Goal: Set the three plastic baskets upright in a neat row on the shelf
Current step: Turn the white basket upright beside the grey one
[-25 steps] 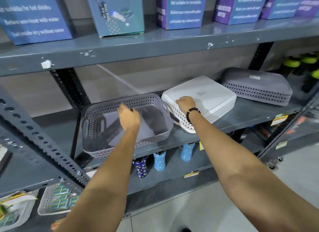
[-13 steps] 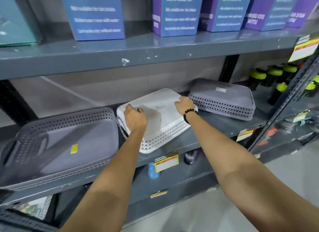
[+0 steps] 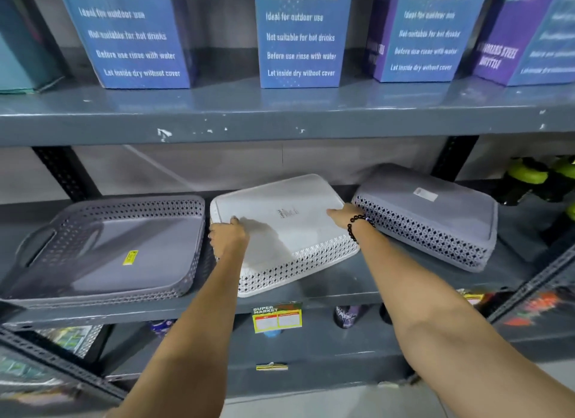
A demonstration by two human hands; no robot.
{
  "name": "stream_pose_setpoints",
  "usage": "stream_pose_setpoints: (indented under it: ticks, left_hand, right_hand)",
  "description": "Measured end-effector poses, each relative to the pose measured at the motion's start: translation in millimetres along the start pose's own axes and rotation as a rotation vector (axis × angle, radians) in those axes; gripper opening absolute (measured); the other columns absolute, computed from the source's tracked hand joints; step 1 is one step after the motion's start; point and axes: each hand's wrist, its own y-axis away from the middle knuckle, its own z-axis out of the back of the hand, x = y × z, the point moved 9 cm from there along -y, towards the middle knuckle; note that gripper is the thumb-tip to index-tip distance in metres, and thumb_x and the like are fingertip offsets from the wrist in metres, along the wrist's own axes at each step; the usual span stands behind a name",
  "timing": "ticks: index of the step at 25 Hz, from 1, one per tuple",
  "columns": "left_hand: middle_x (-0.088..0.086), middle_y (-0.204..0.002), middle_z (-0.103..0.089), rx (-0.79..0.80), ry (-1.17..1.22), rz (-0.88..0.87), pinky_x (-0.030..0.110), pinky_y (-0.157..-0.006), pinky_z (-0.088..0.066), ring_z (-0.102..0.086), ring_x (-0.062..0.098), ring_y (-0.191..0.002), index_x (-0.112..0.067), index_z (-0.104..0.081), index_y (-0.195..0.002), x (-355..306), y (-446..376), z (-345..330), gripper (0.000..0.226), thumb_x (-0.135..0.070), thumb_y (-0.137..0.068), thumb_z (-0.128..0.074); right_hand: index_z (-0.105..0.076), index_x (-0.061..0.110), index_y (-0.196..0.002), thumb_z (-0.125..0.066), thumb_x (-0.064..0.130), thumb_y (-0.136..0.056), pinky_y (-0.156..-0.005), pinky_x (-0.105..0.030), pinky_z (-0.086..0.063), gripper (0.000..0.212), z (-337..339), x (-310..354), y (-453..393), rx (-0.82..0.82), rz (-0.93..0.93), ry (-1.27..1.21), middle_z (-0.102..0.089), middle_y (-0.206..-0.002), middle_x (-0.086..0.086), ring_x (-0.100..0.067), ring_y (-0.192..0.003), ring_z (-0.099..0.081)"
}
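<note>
head | white basket (image 3: 289,231) upside down mid-shelf (image 3: 357,280), tight between upright grey basket (image 3: 109,246) and overturned grey basket (image 3: 432,218) | left hand (image 3: 228,238) grips its left edge | right hand (image 3: 342,215) grips right edge | front lip overhangs slightly

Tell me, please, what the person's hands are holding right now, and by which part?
Both hands grip the upside-down white basket: the left hand at its left edge, the right hand at its right edge.
</note>
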Motion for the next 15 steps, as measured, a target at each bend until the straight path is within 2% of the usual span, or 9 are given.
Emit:
stream_pose_setpoints:
  ticks: [3, 5, 7, 8, 10, 12, 13, 15]
  left_hand:
    - [0.023, -0.140, -0.047, -0.005, 0.083, 0.014, 0.049, -0.102, -0.044, -0.050, 0.040, -0.124, 0.003, -0.034, -0.138, 1.4, 0.6, 0.2, 0.068, -0.048, -0.093, -0.039]
    - [0.022, -0.133, -0.054, -0.011, 0.138, -0.012, 0.051, -0.098, -0.047, -0.055, 0.039, -0.118, 0.001, -0.041, -0.133, -1.5, 0.4, 2.1, 0.071, -0.054, -0.089, -0.037]
    - [0.021, -0.129, -0.057, -0.035, 0.219, -0.119, 0.050, -0.100, -0.046, -0.056, 0.037, -0.116, 0.000, -0.043, -0.128, -17.8, 4.5, 10.9, 0.063, -0.051, -0.091, -0.037]
    - [0.020, -0.130, -0.056, -0.047, 0.296, -0.186, 0.048, -0.102, -0.044, -0.054, 0.036, -0.119, 0.000, -0.043, -0.127, -29.9, 6.9, 18.4, 0.057, -0.046, -0.094, -0.039]
    - [0.017, -0.133, -0.054, -0.038, 0.534, -0.290, 0.041, -0.104, -0.041, -0.051, 0.030, -0.123, -0.002, -0.043, -0.129, -54.7, 14.5, 37.6, 0.047, -0.036, -0.097, -0.040]
    - [0.014, -0.126, -0.058, -0.035, 0.769, -0.343, 0.030, -0.092, -0.043, -0.053, 0.025, -0.114, -0.003, -0.052, -0.122, -68.3, 19.6, 59.3, 0.040, -0.033, -0.098, -0.039]
    - [0.012, -0.119, -0.061, -0.020, 0.837, -0.344, 0.027, -0.087, -0.043, -0.054, 0.024, -0.107, -0.004, -0.056, -0.118, -67.7, 18.8, 66.1, 0.039, -0.034, -0.099, -0.038]
    - [0.010, -0.113, -0.062, 0.080, 0.912, -0.269, 0.032, -0.089, -0.044, -0.056, 0.022, -0.100, -0.006, -0.059, -0.110, -54.1, 12.6, 64.4, 0.043, -0.039, -0.100, -0.034]
  right_hand:
    - [-0.042, 0.002, -0.137, -0.051, 0.037, -0.089, -0.101, -0.033, -0.042, 0.061, -1.3, -4.2, -5.7, 0.018, -0.056, -0.179, -0.046, -0.143, -0.017, -0.030, -0.128, -0.048]
    - [-0.041, 0.003, -0.138, -0.051, 0.044, -0.087, -0.106, -0.036, -0.038, 0.066, 5.1, -7.9, -4.5, -0.042, -0.126, -0.361, -0.043, -0.144, -0.015, -0.030, -0.131, -0.045]
    - [-0.035, 0.003, -0.142, -0.046, 0.054, -0.087, -0.112, -0.040, -0.030, 0.076, 16.3, -9.1, -3.0, -0.124, -0.167, -0.527, -0.032, -0.151, -0.018, -0.031, -0.138, -0.035]
    - [-0.037, 0.004, -0.141, -0.044, 0.057, -0.087, -0.113, -0.041, -0.029, 0.076, 21.7, -8.7, -2.9, -0.161, -0.165, -0.625, -0.035, -0.149, -0.017, -0.031, -0.136, -0.036]
    - [-0.053, 0.007, -0.128, -0.042, 0.055, -0.087, -0.103, -0.041, -0.040, 0.064, 35.0, -11.8, -3.5, -0.265, -0.130, -0.924, -0.053, -0.130, -0.013, -0.030, -0.117, -0.051]
    - [-0.063, 0.012, -0.101, -0.041, 0.052, -0.087, -0.084, -0.036, -0.044, 0.048, 45.3, -19.6, 1.4, -0.335, -0.079, -1.300, -0.058, -0.112, -0.009, -0.024, -0.094, -0.054]
    - [-0.064, 0.012, -0.096, -0.040, 0.054, -0.087, -0.082, -0.034, -0.044, 0.049, 46.1, -26.8, -1.2, -0.338, -0.063, -1.415, -0.060, -0.113, -0.010, -0.022, -0.094, -0.055]
    - [-0.061, 0.005, -0.115, -0.034, 0.059, -0.086, -0.098, -0.037, -0.041, 0.067, 37.0, -41.1, -3.6, -0.263, -0.074, -1.484, -0.058, -0.124, -0.016, -0.024, -0.111, -0.054]
